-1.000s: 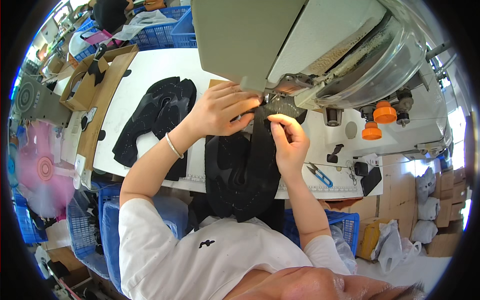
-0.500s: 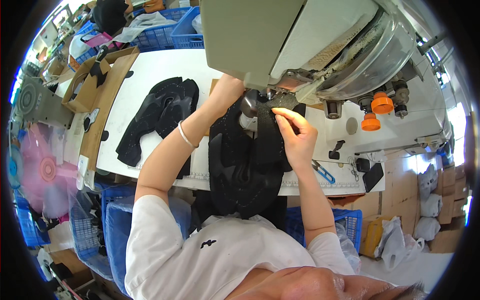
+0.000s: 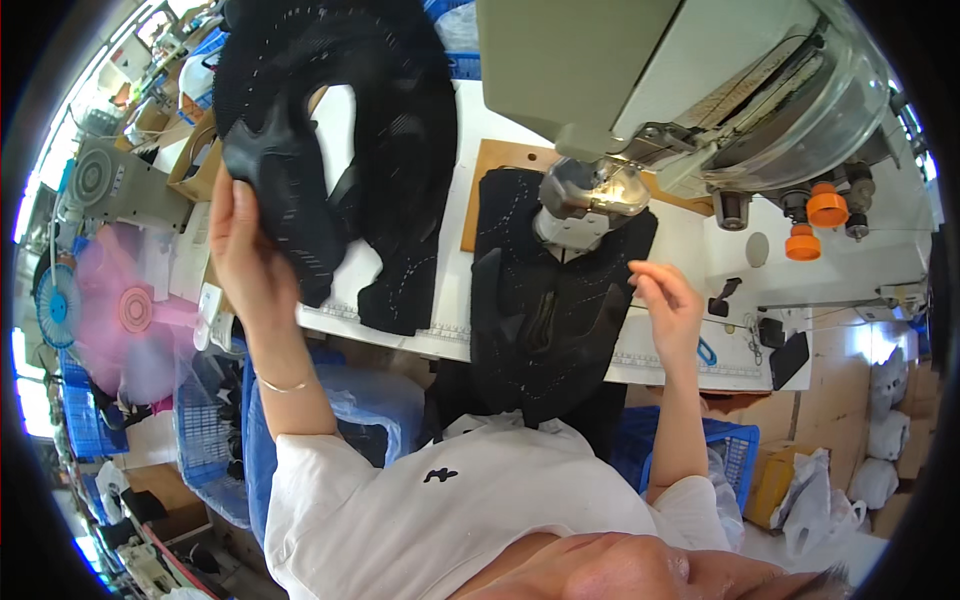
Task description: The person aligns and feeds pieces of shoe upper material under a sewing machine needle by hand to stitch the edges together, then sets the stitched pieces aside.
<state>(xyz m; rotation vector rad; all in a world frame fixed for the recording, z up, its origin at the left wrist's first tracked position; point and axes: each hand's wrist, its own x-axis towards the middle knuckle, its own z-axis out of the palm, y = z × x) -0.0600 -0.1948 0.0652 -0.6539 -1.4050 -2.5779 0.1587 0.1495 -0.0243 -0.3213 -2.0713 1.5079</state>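
My left hand (image 3: 250,255) grips the edge of a black, U-shaped shoe upper (image 3: 400,190) with dashed stitch marks. That piece is raised above the left part of the white table. Another black upper (image 3: 540,330) lies around the narrow post of a sewing machine (image 3: 590,190), its near end hanging toward my lap. Beside its right edge, the thumb and fingertips of my right hand (image 3: 672,305) are pinched together. Anything between them is too small to make out. The lit metal head of the post hides part of the upper's far middle.
Orange-capped thread holders (image 3: 803,243) hang at the machine's right. A blue-handled tool (image 3: 706,352) and a black block (image 3: 771,332) lie on the white table (image 3: 690,250). A pink fan (image 3: 135,310) stands left; blue baskets (image 3: 735,460) sit below the table.
My left hand has left the needle area and lifted the left-hand upper. The right hand has moved back from the needle, and the dark mesh strip no longer shows in it. The view has shifted.
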